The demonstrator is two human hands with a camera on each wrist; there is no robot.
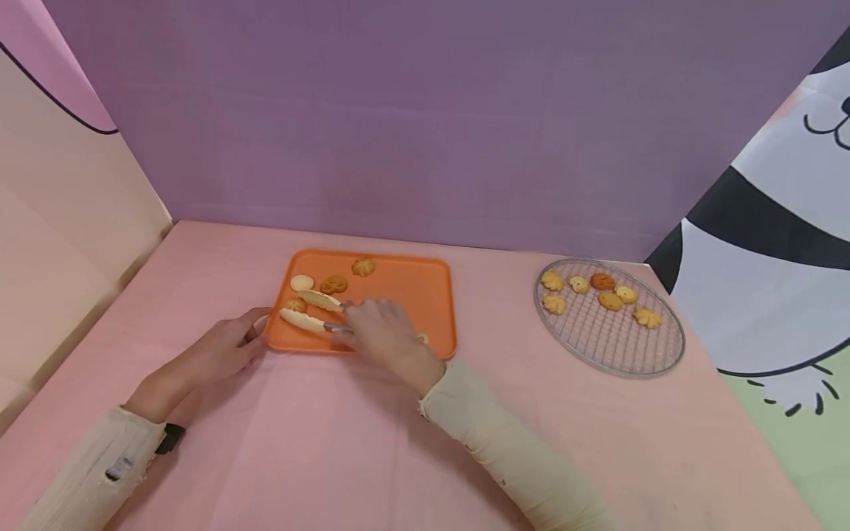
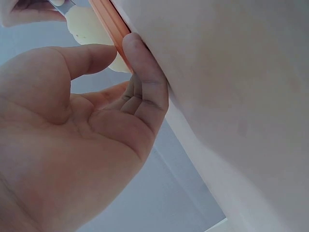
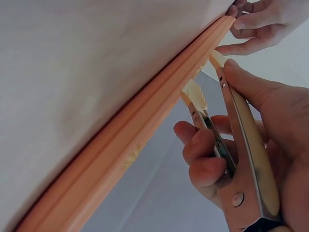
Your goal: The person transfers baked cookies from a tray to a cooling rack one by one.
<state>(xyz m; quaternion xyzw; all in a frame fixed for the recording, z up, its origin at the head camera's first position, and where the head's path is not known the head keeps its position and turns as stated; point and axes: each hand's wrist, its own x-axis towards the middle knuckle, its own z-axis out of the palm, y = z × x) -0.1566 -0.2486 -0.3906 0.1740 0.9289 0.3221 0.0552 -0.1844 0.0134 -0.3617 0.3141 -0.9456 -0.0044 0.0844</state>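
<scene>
My right hand [image 1: 385, 332] grips a pair of tongs [image 3: 248, 179] over the orange tray [image 1: 412, 284]. The cream scalloped tips of the tongs are spread at the tray's left side, on either side of a ridged cookie [image 1: 295, 304]. At the tray's left edge, my left hand [image 1: 222, 350] pinches the rim between thumb and fingers [image 2: 145, 72]. Behind the tongs lie a pale round cookie [image 1: 302, 283] and a brown pretzel-shaped cookie [image 1: 334, 285]. A swirled cookie [image 1: 363, 267] sits near the back rim. Beside the right wrist, another cookie [image 1: 422, 338] is mostly hidden.
To the right, a round wire cooling rack [image 1: 598, 346] holds several cookies in its back half. Both stand on a pink-covered table [image 1: 319, 457]. A purple backdrop [image 1: 425, 147] rises behind, with a panda picture [image 1: 764, 280] on the right.
</scene>
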